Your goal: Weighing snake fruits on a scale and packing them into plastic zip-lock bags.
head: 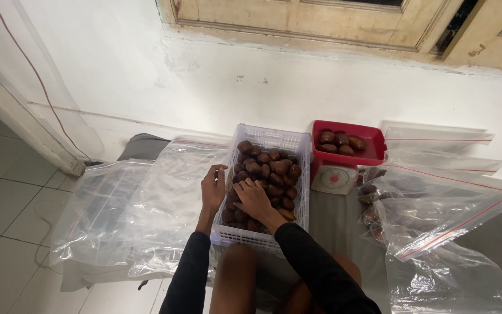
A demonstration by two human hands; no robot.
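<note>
A white slotted plastic basket [304, 174] sits on the floor in front of me, filled with several brown scaly fruits [274, 168]. My left hand [212, 189] rests on the basket's left rim, fingers curled over the edge. My right hand [253, 197] lies palm down on the fruits inside the basket, fingers bent into the pile; whether it holds one is hidden. Both arms wear black sleeves.
A small kitchen scale [333, 178] with a red tray [373, 154] holding a few fruits stands right of the basket. Clear zip bags lie spread at the left [129, 203] and piled at the right [443, 203], some filled. A white wall runs behind; my knees are below.
</note>
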